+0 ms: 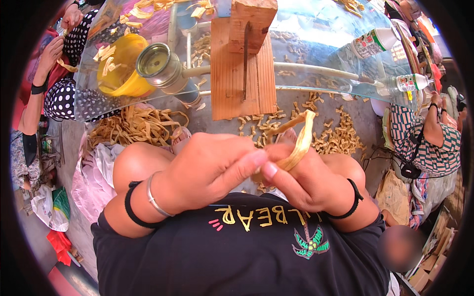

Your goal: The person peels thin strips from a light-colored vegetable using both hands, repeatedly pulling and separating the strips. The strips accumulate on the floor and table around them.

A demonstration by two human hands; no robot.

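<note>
Both of my hands meet above my lap, thumbs close together. A pale yellow-brown flat strip [303, 142], of a material I cannot settle, loops up from between them. My left hand [218, 168], at the picture's left with a silver bangle on its wrist, has its fingers closed at the strip's end; my right hand [307, 175] pinches the strip under its thumb. Beyond my knees lies a pile of long strips [137, 125] on the floor. Many small knotted pieces [342, 133] are scattered under the table. Which wrist is anatomically left cannot be told from the band alone.
A glass-topped table [314, 79] stands ahead, bearing a wooden block stand [222, 74] with a metal rod, a metal-rimmed jar [159, 66] and plastic bottles [370, 42]. A yellow bucket [124, 70] shows beneath the glass. People sit at both sides.
</note>
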